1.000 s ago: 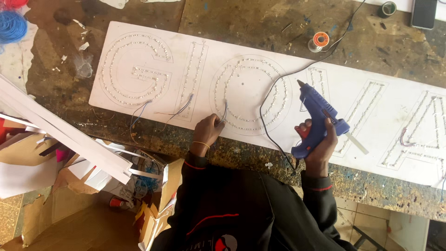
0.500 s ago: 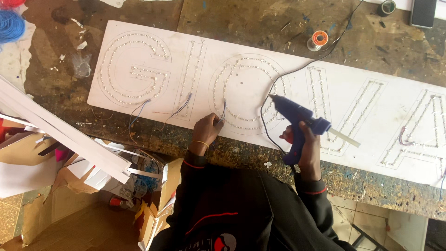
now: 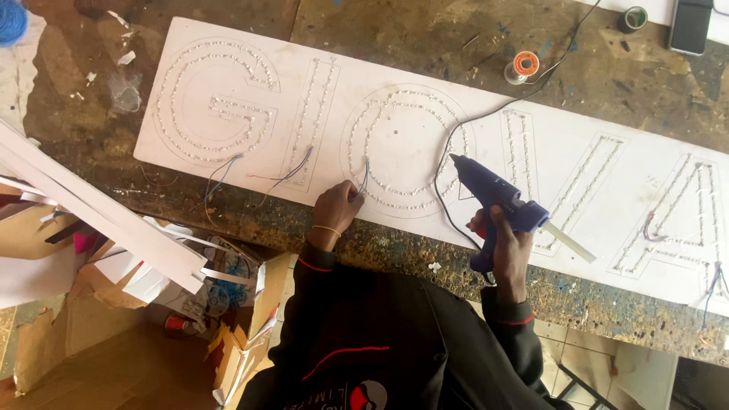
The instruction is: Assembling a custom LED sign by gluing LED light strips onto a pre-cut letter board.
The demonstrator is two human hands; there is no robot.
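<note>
**Glue gun held over a white sign board, other hand pinching a wire**

The right hand [image 3: 507,241] is closed around the grip of a blue glue gun [image 3: 495,196], with the nozzle pointing up and to the left, over the right-hand curve of the round letter outline on the board. A pale glue stick [image 3: 569,241] juts out of the back of the gun. A black cord [image 3: 501,106] runs from the gun across the board and off toward the far edge of the workbench.

The left hand [image 3: 336,210] rests at the near edge of the white board [image 3: 414,72], fingers pinched together on a thin blue wire [image 3: 364,173] that rises from the bottom of the round letter. A thin bracelet [image 3: 326,228] circles that wrist. Both arms wear dark sleeves with red cuffs.

The board lies lengthwise on a worn, paint-flecked workbench [image 3: 425,26], its big letter outlines traced with rows of small dots. More loose wires [image 3: 220,178] hang from the letters toward the left end of the board.

Near the far edge of the workbench sit an orange spool [image 3: 524,64], a small roll of tape [image 3: 634,17] and a dark phone [image 3: 691,24] at the far right corner. Below the near left edge, white strips [image 3: 91,216] and cardboard scraps [image 3: 235,334] are piled up.
</note>
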